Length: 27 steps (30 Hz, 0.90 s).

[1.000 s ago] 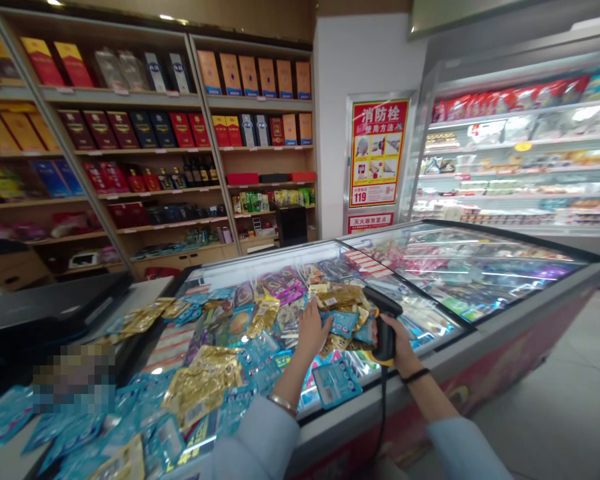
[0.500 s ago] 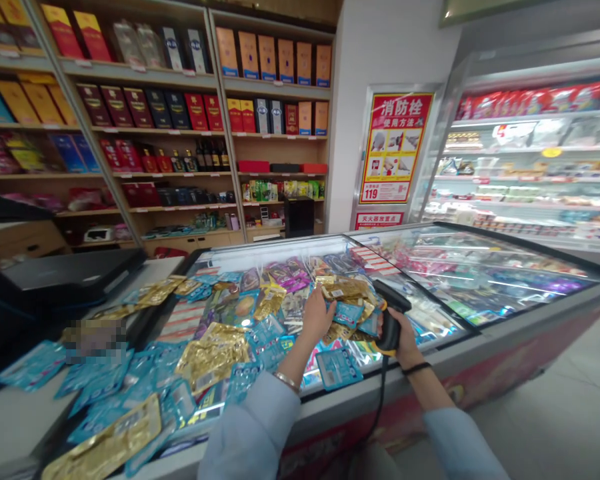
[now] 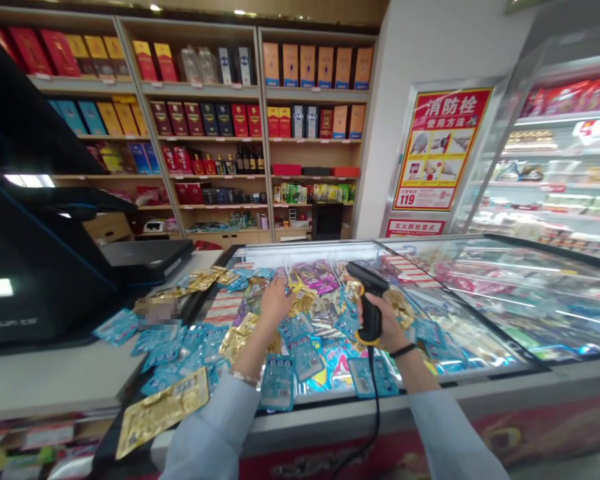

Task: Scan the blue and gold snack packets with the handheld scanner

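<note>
My right hand [image 3: 389, 325] is wrapped round the grip of a black and yellow barcode scanner [image 3: 373, 319], whose head points up and to the left. My left hand [image 3: 276, 301] reaches palm down over the freezer's glass top, fingers apart, close to a gold packet [image 3: 303, 300]. Nothing shows in its grasp, though the fingertips are partly hidden. Blue packets [image 3: 279, 380] and more gold packets [image 3: 163, 410] lie scattered on the glass and to the left. Another pile of gold packets [image 3: 403, 307] and blue packets lies behind and right of my right hand.
The glass-topped freezer [image 3: 480, 293] holds colourful packaged goods. A black checkout machine [image 3: 40, 253] stands on the counter [image 3: 45, 380] at left. The scanner's cable [image 3: 375, 400] hangs over the front edge. Behind are shelves of boxes [image 3: 205, 120] and a lit refrigerated case [image 3: 555, 167].
My left hand has moved left, away from the pile near the scanner. The scanner has turned and no longer sits against those packets. The view has swung left.
</note>
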Tool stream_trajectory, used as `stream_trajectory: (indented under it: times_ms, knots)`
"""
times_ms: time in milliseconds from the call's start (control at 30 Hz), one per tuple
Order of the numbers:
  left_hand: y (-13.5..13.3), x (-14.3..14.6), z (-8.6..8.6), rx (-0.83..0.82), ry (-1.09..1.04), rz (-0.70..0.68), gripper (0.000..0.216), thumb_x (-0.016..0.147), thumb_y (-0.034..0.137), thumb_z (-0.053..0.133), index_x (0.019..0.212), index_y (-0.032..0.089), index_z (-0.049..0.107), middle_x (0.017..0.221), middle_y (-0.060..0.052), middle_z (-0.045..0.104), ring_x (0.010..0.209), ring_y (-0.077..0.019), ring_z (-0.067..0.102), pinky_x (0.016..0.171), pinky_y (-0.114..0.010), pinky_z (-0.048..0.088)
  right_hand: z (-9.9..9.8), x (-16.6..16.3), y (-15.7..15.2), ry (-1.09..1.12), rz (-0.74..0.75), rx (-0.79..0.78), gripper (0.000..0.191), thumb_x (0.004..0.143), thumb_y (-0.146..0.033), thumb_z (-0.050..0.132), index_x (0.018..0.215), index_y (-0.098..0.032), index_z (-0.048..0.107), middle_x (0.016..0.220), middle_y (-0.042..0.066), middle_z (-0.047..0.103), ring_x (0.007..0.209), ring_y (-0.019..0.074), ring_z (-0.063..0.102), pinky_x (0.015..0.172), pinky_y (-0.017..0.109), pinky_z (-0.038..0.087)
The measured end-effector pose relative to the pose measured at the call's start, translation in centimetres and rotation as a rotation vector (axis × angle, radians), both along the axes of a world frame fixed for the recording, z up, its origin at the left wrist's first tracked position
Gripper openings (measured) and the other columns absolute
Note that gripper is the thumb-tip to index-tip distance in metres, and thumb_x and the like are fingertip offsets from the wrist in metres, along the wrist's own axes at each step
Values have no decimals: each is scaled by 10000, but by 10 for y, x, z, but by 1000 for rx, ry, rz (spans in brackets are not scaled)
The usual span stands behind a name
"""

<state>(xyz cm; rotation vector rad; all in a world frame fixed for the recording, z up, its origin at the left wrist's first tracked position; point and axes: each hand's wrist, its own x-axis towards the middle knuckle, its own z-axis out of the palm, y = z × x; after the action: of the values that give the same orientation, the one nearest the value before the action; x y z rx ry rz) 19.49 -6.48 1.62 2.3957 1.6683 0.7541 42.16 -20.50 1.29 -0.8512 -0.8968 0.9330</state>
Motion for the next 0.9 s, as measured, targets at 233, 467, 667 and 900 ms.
stream_trajectory:
  times_ms: [233, 467, 667, 900]
  knots:
    - [-1, -2, -40, -29, 151, 70, 490, 869, 513, 546, 1161, 129, 629, 1243, -172, 606, 1179, -316, 525, 989, -391, 398, -8, -52, 74, -42, 172, -96, 335, 641, -456, 761, 714, -199, 559, 497, -14, 610, 336, 134, 526, 322, 237, 403]
    - [-5, 10, -52, -44, 149, 44, 501, 777, 539, 657, 1099, 155, 652, 1268, -184, 590, 1234, -370, 488, 1014, -461, 370, -31, -67, 85, 61, 165, -174, 366, 636, -480, 764, 754, -200, 560, 481, -30, 594, 333, 127, 517, 322, 227, 395]
    - [15, -8, -46, -176, -179, 47, 271, 832, 238, 618, 1094, 178, 578, 998, -103, 701, 1022, -261, 651, 853, -334, 460, -27, -63, 77, 64, 195, -156, 324, 663, -462, 754, 733, -190, 593, 485, -14, 600, 340, 119, 519, 320, 221, 387]
    - [34, -37, -43, -58, -604, 139, 251, 879, 185, 529, 1130, 194, 529, 843, -36, 690, 780, -197, 691, 708, -293, 516, -37, -73, 80, -2, 213, -192, 388, 626, -510, 767, 711, -190, 565, 470, -23, 592, 322, 125, 516, 320, 228, 403]
